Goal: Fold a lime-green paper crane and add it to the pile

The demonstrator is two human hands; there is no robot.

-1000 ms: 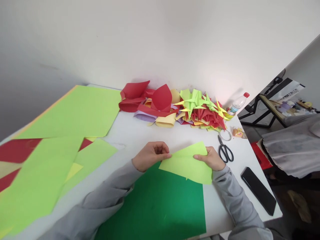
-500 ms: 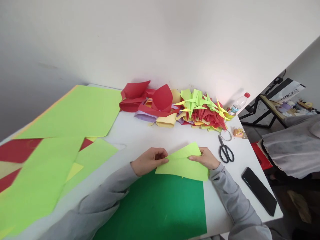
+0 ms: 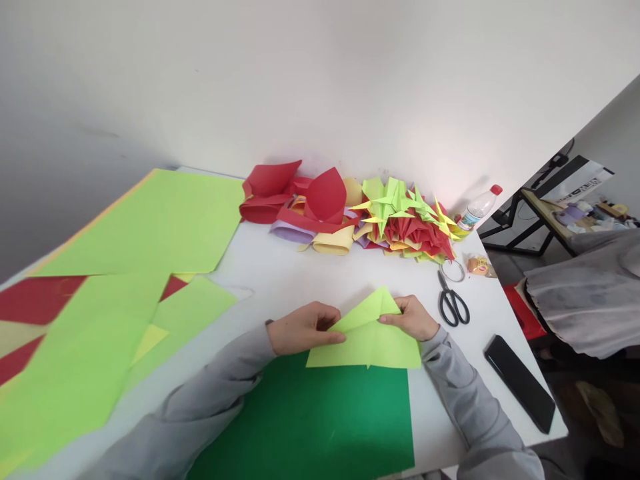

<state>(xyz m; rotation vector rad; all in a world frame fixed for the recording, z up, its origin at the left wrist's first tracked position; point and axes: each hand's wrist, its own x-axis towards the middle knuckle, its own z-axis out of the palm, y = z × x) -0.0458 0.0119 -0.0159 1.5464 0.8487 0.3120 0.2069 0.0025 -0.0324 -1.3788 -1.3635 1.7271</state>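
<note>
Between my hands is a light green sheet of paper (image 3: 367, 347), creased and partly folded, its peak pointing away from me. My left hand (image 3: 306, 328) pinches its left side, thumb on top and fingers curled behind. On the right, my right hand (image 3: 411, 319) grips the other side, thumb lying over the paper near the middle crease. The paper is held just above the far edge of a dark green sheet (image 3: 320, 420) lying on the table. The fingers behind the paper are partly hidden.
Large light green sheets (image 3: 145, 227) cover the table's left. Along the wall lie rolled red paper (image 3: 325, 197) and a pile of folded paper pieces (image 3: 400, 213). A bottle (image 3: 477, 210), scissors (image 3: 453, 303), a wrapped snack (image 3: 479, 265) and a black phone (image 3: 520, 383) stand rightward. A person's grey clothing (image 3: 585, 287) shows beyond.
My left hand has shifted slightly right along the paper, its thumb now further over it. The paper has turned a little and its near edge sits lower. My right hand is almost where it was.
</note>
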